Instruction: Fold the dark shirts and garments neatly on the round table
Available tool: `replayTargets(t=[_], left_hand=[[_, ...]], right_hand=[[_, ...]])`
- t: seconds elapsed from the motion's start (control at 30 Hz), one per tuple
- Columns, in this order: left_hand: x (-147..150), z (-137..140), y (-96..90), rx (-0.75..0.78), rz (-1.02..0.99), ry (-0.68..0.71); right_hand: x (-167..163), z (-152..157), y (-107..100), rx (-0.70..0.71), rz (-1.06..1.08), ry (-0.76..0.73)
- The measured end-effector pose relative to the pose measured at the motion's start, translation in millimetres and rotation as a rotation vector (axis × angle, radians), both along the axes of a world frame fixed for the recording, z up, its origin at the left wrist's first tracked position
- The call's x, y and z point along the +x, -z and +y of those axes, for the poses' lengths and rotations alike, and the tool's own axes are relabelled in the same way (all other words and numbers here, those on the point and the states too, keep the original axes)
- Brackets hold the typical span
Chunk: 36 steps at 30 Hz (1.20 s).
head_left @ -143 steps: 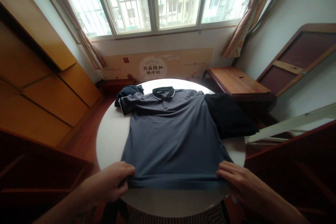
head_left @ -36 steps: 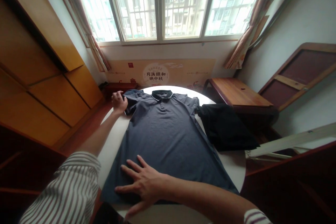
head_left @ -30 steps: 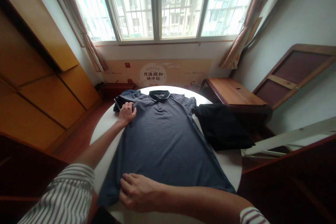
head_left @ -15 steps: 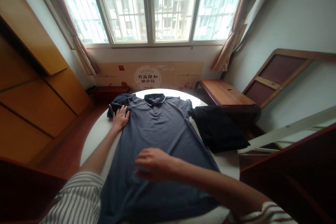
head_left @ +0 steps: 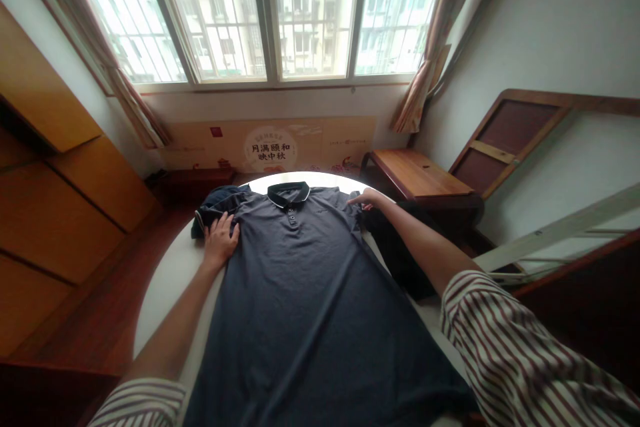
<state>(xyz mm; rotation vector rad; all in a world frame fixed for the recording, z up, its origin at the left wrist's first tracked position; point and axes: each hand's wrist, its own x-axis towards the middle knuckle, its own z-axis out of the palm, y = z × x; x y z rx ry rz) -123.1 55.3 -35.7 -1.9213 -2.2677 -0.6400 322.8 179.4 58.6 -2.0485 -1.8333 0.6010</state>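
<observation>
A dark grey polo shirt [head_left: 300, 280] with a black, white-edged collar lies front up on a round white table [head_left: 160, 293], collar at the far side. My left hand [head_left: 221, 239] rests flat on the shirt's left sleeve and side, fingers spread, holding nothing. At the opposite sleeve, my right hand [head_left: 369, 199] has its fingers closed on the sleeve fabric, with one finger stretched along the shoulder side; the fingertips are partly hidden. A diagonal crease runs down the lower body of the shirt.
A dark folded garment [head_left: 400, 247] lies right of the shirt, partly under my right forearm. Navy cloth [head_left: 217, 197] sits beyond the left sleeve. Behind stand a small wooden table [head_left: 423, 170] and a printed panel [head_left: 200, 140] below the window. Wooden cabinets [head_left: 85, 193] flank the left.
My right hand has gone from above the shirt's middle, outward and away from me, to the right sleeve. My left hand stays on the left sleeve. The view has shifted slightly right.
</observation>
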Motion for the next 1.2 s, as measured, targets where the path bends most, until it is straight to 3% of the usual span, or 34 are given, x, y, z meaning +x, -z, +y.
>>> replayTargets(t=[0.07,0.27,0.43,0.57,0.67,0.8,0.87,0.93,1.03,1.13,1.2], left_hand=[[-0.3,0.2,1.1,0.004,0.018,-0.004],[-0.5,-0.1,1.7,0.004,0.016,-0.008],[-0.8,0.0,1.3,0.022,0.005,-0.001],[-0.5,-0.5,0.0,0.022,-0.003,0.011],[-0.4,-1.5,0.6,0.020,-0.006,0.017],[-0.4,-2.9,-1.8,0.109,0.004,0.022],[4.0,-4.6,-11.9,0.222,0.022,0.055],[17.3,-11.1,-31.2,0.317,0.026,0.158],[59.5,-42.7,-69.5,0.319,-0.020,0.414],[117.2,-109.0,-95.4,0.051,-0.030,0.796],[151.0,-164.1,-96.9,-0.172,0.053,1.048]], right_hand=[[-4.2,8.4,9.5,-0.037,0.063,0.034],[8.5,23.9,10.3,0.124,0.132,0.062],[31.7,13.7,-2.1,0.178,0.002,0.074],[27.1,-11.4,-16.9,0.213,-0.071,0.002],[14.5,-65.2,-25.5,0.282,-0.088,-0.194],[1.0,-192.7,-19.3,0.314,-0.087,-0.822],[-1.6,-258.4,-7.3,0.225,-0.096,-1.002],[-1.3,-309.6,9.1,0.200,-0.100,-1.067],[2.3,-353.4,36.1,0.299,-0.134,-1.033],[5.0,-371.1,57.3,0.451,-0.192,-0.962],[5.1,-377.3,65.2,0.527,-0.212,-0.943]])
